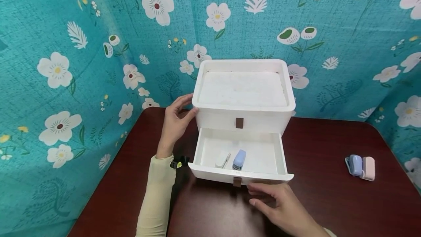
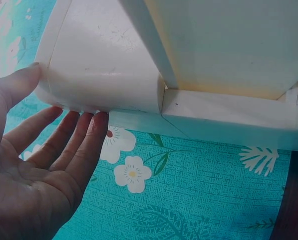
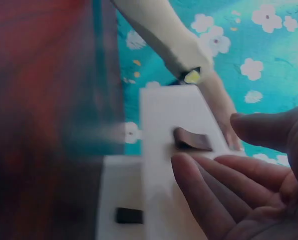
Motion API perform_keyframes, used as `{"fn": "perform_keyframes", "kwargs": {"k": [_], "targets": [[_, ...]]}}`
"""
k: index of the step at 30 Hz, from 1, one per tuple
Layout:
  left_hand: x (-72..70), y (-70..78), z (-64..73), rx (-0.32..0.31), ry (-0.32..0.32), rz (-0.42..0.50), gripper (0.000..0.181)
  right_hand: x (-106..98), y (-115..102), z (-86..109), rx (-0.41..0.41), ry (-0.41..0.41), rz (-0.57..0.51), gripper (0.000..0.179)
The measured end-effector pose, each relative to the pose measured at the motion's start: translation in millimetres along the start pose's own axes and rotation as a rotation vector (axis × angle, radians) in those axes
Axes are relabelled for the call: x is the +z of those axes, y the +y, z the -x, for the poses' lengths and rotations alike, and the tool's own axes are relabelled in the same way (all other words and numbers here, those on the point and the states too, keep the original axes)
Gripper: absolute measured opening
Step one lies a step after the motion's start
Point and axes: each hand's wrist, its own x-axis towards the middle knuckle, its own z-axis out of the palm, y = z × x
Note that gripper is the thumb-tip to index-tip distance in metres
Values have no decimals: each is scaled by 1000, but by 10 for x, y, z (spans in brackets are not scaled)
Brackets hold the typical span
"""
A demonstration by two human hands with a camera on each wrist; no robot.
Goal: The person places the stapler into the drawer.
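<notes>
A white two-drawer box stands on the table, its lower drawer pulled out. Inside the drawer lie a small blue stapler and a small white item with a slim arm. My left hand rests on the box's upper left corner, thumb at the front and fingers along the side; the left wrist view shows those fingertips touching the white wall. My right hand is just before the drawer front, right of its brown pull tab, thumb and fingers apart with nothing between them.
On the right of the dark wooden table a blue stapler and a pink one lie side by side. The upper drawer, with its own brown tab, is closed. Flowered teal cloth hangs behind and to the left.
</notes>
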Motion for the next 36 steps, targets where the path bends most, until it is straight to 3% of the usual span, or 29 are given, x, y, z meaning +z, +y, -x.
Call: {"fn": "perform_keyframes", "kwargs": {"k": [6, 16, 25, 33, 36], "targets": [[-11, 9, 6, -4, -5, 1, 46, 149, 86, 17, 21, 7, -1, 38], [-9, 27, -4, -3, -3, -4, 46, 362, 175, 16, 60, 33, -307, 36], [-9, 1, 5, -7, 2, -6, 46, 517, 159, -25, 197, 160, -433, 16], [-5, 2, 9, -9, 3, -1, 47, 630, 197, -75, 71, 269, -503, 13], [-4, 5, 9, -7, 5, -3, 47, 640, 223, -90, 5, 307, -463, 16]]}}
